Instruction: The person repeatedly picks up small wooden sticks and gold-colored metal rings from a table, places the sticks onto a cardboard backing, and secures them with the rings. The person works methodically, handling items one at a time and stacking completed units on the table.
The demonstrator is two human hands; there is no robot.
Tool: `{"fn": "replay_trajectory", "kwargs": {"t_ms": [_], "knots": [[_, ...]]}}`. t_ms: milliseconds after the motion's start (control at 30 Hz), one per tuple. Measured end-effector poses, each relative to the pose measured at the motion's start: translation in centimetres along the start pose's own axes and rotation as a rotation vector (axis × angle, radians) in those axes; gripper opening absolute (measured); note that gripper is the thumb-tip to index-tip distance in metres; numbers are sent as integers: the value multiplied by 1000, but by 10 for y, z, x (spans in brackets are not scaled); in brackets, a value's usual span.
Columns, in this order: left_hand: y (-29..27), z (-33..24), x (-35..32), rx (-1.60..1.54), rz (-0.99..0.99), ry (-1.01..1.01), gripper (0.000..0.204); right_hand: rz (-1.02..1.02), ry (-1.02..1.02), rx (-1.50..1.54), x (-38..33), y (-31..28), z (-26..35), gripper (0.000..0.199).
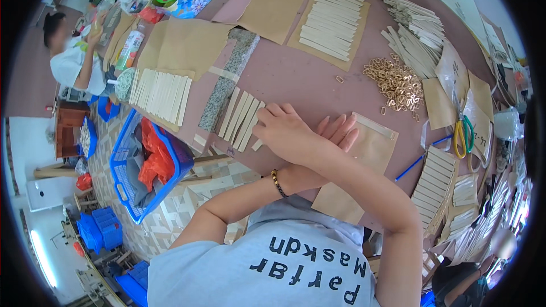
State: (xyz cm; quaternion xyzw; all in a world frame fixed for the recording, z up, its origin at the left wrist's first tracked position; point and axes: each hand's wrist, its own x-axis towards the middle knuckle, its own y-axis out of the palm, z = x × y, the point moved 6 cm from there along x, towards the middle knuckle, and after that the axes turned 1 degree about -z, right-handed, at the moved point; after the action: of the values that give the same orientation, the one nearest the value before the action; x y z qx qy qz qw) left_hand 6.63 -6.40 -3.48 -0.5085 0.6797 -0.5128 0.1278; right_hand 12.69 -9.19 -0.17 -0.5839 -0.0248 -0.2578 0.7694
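Note:
My forearms cross, the right over the left. My right hand reaches left with its fingers bent down, closed on the end strip of a short row of cream strips; its fingertips partly hide that strip. My left hand, below a beaded bracelet, lies palm up under the right forearm, its fingers stretched out and apart with nothing visible in them. Beside it is a brown paper sheet with a pale strip along its top edge. A grey speckled band lies left of the short row.
Gold metal rings lie heaped at right, below bundled strips. Scissors and a blue pen lie at right. Strip-covered sheets rest farther back. A blue basket stands below the table's left edge. Another person sits far left.

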Motion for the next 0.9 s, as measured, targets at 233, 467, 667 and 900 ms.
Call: {"fn": "replay_trajectory", "kwargs": {"t_ms": [233,467,667,900], "knots": [[-2,40,14,-234,-144,-201,47,-255,316,353,-33,-71,-17,16],[-37,104,90,-117,-182,-155,13,-888,797,1078,-122,-128,-55,17],[-31,109,99,-157,53,-189,9,-754,1021,1042,-171,-98,-67,15],[-50,50,75,-684,-37,-466,12,-672,1105,647,-164,-102,-61,10]]}}
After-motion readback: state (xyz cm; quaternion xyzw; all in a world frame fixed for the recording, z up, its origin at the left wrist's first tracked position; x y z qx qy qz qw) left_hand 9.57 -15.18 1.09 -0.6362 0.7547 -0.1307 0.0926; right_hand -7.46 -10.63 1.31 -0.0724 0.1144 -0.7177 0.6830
